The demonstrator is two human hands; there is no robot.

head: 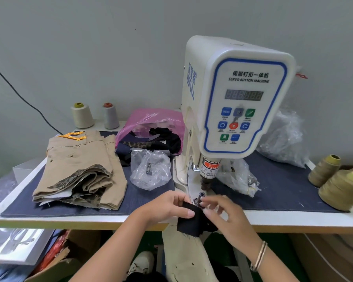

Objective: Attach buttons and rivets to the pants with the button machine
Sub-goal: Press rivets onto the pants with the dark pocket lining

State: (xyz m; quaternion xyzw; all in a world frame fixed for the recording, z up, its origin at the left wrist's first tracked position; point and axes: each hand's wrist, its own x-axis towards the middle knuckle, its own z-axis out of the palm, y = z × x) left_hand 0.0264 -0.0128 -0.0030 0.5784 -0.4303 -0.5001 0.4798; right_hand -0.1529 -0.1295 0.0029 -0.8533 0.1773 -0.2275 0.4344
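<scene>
Head camera, looking down at a work table. The landmark is the white servo button machine (232, 98), standing at the centre right of the table; every place below is given from it.

Directly below its punch head sits the lower die (200, 197), a small metal post on the machine's arm. A small piece of black fabric (190, 218) hangs just in front of the die, its top edge at the die and its long axis running down over the table edge toward the person.

The left hand (167, 206) grips the fabric's upper left part, thumb (186, 213) pressed on its front and fingers curled behind. The right hand (222, 210) is just right of the die with fingers curled toward it; its fingertips (205, 208) appear to pinch the fabric's top right corner or a small fastener, but blur hides which. Both hands lie equally close to the die, one on either side.

Judging by this, the coming move is to slide the fabric's top edge back over the die.

Left of the machine lie a clear bag of fasteners (149, 169) and, farther left, folded khaki pants (80, 169).
</scene>
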